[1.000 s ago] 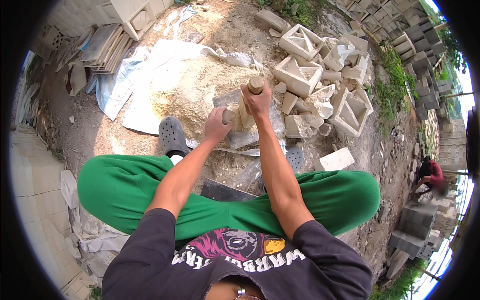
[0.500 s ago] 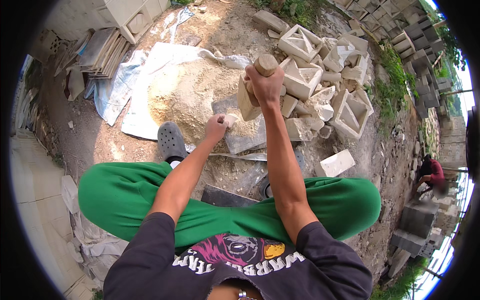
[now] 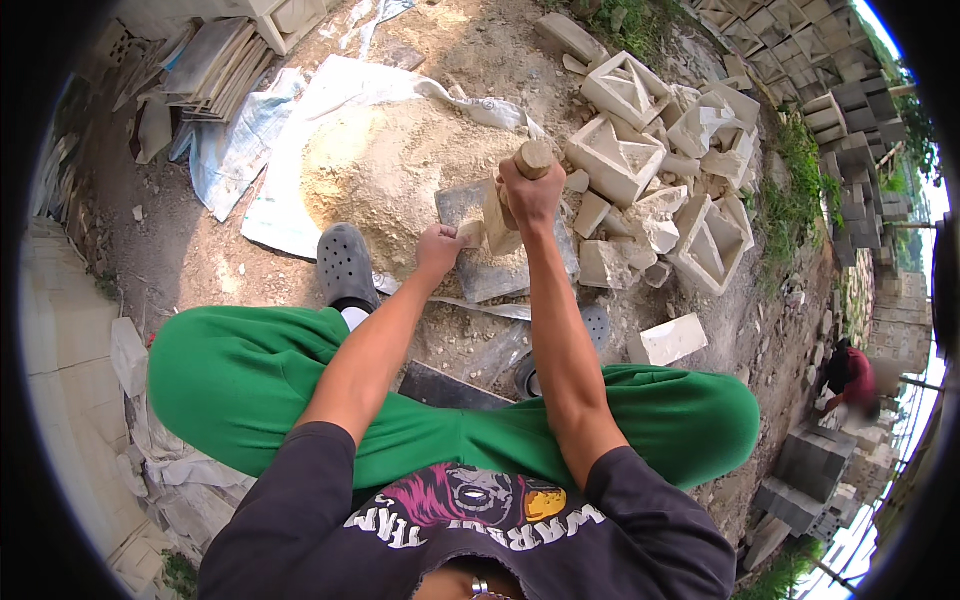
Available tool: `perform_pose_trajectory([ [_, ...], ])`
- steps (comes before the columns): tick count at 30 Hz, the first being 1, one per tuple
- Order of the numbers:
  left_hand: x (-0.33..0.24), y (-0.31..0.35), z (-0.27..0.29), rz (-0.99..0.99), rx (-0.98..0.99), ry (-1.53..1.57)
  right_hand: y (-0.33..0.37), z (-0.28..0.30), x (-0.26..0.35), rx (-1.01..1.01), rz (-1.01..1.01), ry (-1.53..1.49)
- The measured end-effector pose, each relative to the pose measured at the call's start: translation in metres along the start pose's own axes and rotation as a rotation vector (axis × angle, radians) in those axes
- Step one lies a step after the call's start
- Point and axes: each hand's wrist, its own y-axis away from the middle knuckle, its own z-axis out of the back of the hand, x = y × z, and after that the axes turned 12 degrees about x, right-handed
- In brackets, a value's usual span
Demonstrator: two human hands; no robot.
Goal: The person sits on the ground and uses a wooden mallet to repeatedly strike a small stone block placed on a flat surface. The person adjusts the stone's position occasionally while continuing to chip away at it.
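My right hand (image 3: 532, 192) is wrapped round the handle of a wooden mallet (image 3: 499, 222), whose round handle end points up toward me. The mallet's blocky head is low over a dusty grey slab (image 3: 488, 284), close beside a small pale chunk of block (image 3: 470, 235). My left hand (image 3: 438, 250) pinches that chunk at the slab's left side. Whether mallet and chunk touch cannot be made out. Crumbs and powder lie on the slab, and a heap of crushed pale material (image 3: 375, 165) rises behind it on a white sheet (image 3: 285, 165).
Broken hollow blocks (image 3: 612, 155) are piled right of the slab. A pale brick-shaped piece (image 3: 668, 340) lies near my right knee. Stacked boards (image 3: 215, 75) stand at the far left. Another person (image 3: 852, 380) crouches at the far right near grey blocks (image 3: 812, 460).
The mallet in my right hand has come down from above the slab to beside the chunk. My left hand keeps its pinch at nearly the same spot. The view has shifted slightly.
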Motion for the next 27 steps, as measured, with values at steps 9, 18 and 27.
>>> perform_pose_trajectory([
  [9, 0.014, -0.005, -0.007, 0.023, -0.02, -0.031, -0.012, 0.008, 0.035, -0.01, 0.09, -0.031],
  [18, -0.004, -0.006, -0.009, -0.067, 0.035, -0.093, -0.009, 0.008, -0.033, -0.07, -0.068, -0.064],
  [27, -0.005, 0.005, -0.01, 0.103, -0.038, -0.109, -0.002, 0.033, 0.018, -0.118, 0.007, -0.187],
])
